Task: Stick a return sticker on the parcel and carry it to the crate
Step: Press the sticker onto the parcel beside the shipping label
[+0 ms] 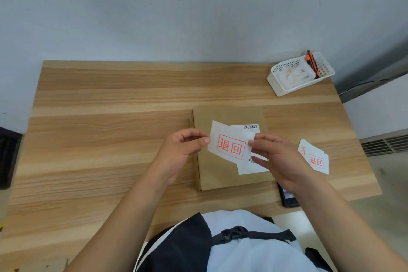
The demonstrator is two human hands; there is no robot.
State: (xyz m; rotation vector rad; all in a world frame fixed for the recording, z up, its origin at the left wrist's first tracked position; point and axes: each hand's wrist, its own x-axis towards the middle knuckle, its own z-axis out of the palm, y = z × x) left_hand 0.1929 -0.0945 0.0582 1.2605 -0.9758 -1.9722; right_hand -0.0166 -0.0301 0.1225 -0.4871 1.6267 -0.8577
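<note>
Wooden table (pixel 99 139), sticker (pixel 230 143) between hands — above parcel (pixel 220 174)

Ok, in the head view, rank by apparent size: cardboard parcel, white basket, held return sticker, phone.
1. cardboard parcel
2. white basket
3. return sticker, held by both hands
4. phone, though the right arm partly hides it, so its place is unsure

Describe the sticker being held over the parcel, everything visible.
The return sticker is a white paper rectangle with two red characters in a red frame. It is tilted, above the cardboard parcel, partly covering its barcode label. The left hand pinches its left edge, the right hand its right edge.
</note>
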